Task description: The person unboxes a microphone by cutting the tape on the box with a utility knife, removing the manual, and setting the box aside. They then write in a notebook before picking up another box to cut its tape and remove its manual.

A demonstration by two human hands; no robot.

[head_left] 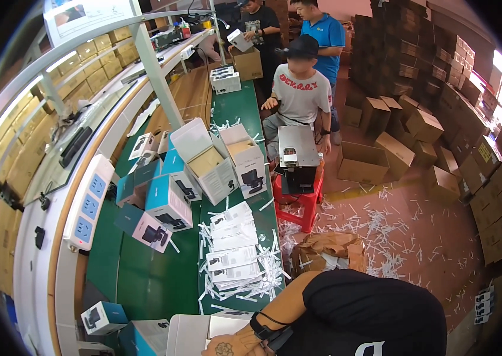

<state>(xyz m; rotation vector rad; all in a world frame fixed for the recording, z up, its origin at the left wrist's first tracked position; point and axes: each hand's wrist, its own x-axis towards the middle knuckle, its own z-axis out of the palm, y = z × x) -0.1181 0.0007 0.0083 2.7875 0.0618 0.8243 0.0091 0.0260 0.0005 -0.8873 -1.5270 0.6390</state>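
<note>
From the lower right my right arm, in a black sleeve, reaches across to the table's near end. My right hand [234, 345], with a black band at the wrist, is over an open white box [188, 333]. The frame's lower edge cuts off its fingers, so whether it grips anything is hidden. My left hand is out of sight. Just beyond the box lie stacked white printed leaflets [233, 259], with loose white paper strips [271, 267] around them. Closed blue-and-white product boxes [104, 318] stand left of the hand.
More product boxes [169, 202], some with raised flaps, cluster on the green table [144, 279]. A power strip [89, 202] runs along the left shelf. Beyond, a seated person [304, 89] is beside a metal-topped machine [298, 148] on a red stool [301, 207]. Cartons [362, 163] and paper scraps cover the floor.
</note>
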